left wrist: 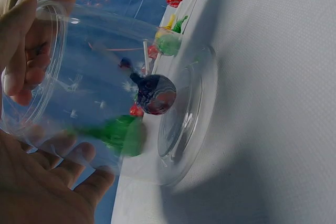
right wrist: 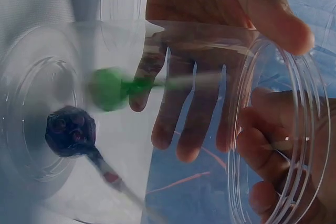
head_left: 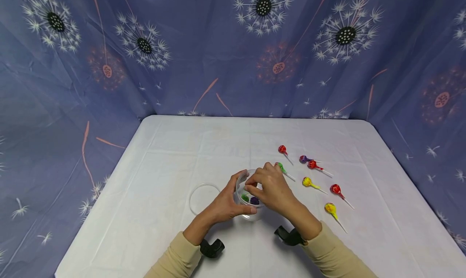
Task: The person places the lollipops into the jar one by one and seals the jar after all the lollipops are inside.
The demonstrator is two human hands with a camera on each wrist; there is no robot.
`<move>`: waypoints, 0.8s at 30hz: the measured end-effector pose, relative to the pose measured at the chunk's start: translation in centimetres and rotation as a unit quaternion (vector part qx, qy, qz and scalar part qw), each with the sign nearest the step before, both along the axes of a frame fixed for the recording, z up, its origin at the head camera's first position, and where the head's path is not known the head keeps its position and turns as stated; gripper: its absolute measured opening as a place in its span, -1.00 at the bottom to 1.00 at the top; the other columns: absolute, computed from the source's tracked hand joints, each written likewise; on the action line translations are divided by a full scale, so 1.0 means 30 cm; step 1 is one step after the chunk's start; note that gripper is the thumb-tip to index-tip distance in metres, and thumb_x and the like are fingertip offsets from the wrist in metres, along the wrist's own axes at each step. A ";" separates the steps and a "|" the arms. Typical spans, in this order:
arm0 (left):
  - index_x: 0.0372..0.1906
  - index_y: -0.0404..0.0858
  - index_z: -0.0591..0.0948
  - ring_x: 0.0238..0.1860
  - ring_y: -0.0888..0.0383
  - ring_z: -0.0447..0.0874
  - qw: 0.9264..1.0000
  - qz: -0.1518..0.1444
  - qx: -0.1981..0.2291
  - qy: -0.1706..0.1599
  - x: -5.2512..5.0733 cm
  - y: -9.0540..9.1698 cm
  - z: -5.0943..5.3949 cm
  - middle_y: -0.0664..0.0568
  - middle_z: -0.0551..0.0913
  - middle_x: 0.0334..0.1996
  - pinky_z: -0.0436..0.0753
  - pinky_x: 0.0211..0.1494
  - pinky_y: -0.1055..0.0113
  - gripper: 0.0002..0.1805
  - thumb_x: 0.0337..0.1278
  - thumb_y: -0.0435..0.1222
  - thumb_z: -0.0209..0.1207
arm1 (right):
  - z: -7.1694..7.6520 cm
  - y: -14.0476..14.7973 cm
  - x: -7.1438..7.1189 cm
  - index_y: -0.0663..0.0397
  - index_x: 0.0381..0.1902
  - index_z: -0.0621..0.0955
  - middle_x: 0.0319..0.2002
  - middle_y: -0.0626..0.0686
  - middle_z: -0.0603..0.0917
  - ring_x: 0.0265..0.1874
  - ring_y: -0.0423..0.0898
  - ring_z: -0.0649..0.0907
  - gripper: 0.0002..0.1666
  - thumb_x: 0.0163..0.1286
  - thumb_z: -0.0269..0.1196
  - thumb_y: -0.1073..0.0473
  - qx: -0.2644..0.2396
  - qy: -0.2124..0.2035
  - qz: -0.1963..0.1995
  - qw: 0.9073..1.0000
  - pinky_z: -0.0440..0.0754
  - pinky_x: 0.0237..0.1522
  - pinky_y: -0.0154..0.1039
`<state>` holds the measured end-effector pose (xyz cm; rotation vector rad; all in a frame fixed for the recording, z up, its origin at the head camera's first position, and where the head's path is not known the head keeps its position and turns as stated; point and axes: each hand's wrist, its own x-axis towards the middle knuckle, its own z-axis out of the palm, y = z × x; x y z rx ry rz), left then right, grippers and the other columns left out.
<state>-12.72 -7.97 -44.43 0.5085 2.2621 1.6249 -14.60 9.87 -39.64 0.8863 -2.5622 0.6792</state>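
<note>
My left hand (head_left: 227, 203) grips a clear plastic jar (left wrist: 184, 174) around its side, thumb near the rim. Inside are a purple lollipop (right wrist: 71, 131) and a green lollipop (right wrist: 107, 88); the green one is motion-blurred, its white stick pointing toward the mouth. At that mouth is my right hand (head_left: 272, 187), its fingers (right wrist: 257, 153) loosely bent. No lollipop shows between those fingers, and the green one's stick appears apart from them. Beside the right hand, another green lollipop (head_left: 279, 166) lies on the table, partly covered by it.
A clear round lid (head_left: 191, 198) lies left of the jar on the white table (head_left: 174, 148). To the right, red (head_left: 336, 189), yellow (head_left: 330, 208) and purple (head_left: 303, 159) lollipops are scattered. A blue patterned curtain (head_left: 204, 47) borders the table's back and sides.
</note>
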 end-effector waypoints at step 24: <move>0.44 0.16 0.00 0.35 -0.03 0.27 1.000 0.009 0.002 0.017 0.001 0.006 -0.005 -0.07 0.21 0.39 0.24 0.33 -0.01 0.11 -0.21 -0.05 0.45 | 0.052 0.138 0.026 -0.08 -0.37 0.72 -0.50 -0.22 0.57 -0.35 -0.28 0.36 -0.86 0.05 0.45 0.16 -0.114 -0.031 -0.045 0.992 0.25 -0.24 -0.27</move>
